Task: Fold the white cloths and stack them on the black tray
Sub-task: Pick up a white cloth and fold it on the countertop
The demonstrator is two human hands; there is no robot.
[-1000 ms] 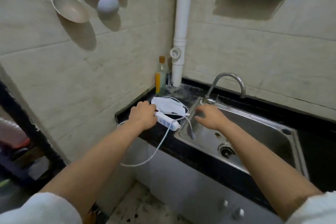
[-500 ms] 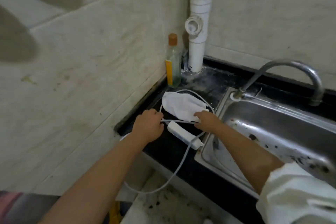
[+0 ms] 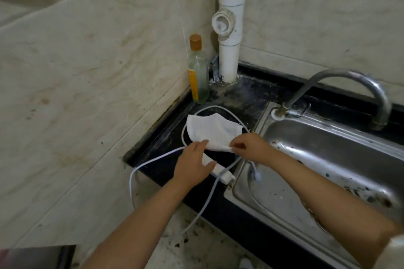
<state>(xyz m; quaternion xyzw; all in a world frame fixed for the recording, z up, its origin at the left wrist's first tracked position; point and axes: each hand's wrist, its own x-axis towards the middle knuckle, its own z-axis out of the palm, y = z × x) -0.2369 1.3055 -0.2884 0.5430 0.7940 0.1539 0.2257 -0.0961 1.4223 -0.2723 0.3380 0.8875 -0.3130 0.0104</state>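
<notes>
A white cloth (image 3: pixel 213 131) lies crumpled on the black counter (image 3: pixel 166 150) left of the sink, inside a loop of white cable. My right hand (image 3: pixel 249 146) pinches the cloth's near edge between thumb and fingers. My left hand (image 3: pixel 194 162) lies over a white power strip (image 3: pixel 223 176), its straight fingertips touching the same edge of the cloth. No black tray is in view.
A steel sink (image 3: pixel 328 166) with a curved tap (image 3: pixel 349 85) fills the right. A glass bottle (image 3: pixel 197 72) and a white drain pipe (image 3: pixel 230 28) stand in the corner. The white cable (image 3: pixel 153 160) hangs off the counter edge. Tiled walls close the left and back.
The view moved closer and lower. My right hand went from the sink rim to the cloth and took its near edge; my left hand opened off the cable and reached the cloth.
</notes>
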